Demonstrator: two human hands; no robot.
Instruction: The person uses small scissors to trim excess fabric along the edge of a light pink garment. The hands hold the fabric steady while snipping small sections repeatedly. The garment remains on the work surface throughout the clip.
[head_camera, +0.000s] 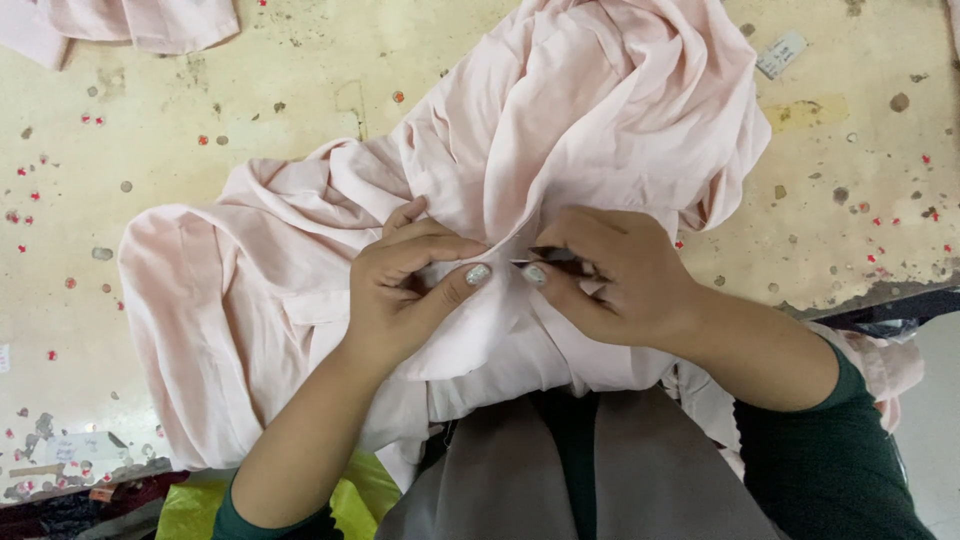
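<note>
A worn, paint-flecked table (300, 70) carries a crumpled pale pink garment (560, 130), which spills toward the person's lap. At its middle fold, the left hand (405, 290) pinches the cloth, grip clamped. The right hand (610, 275) is closed on a small dark tool (550, 255), partly hidden. Any finished work is hard to make out; most cloth lies bunched, unhandled.

Lighting is bright, even and diffuse from overhead, with soft shallow shadows in the pink fabric (560, 120) folds, no glare, sharp centre focus, slight wide-angle stretching toward frame edges.
</note>
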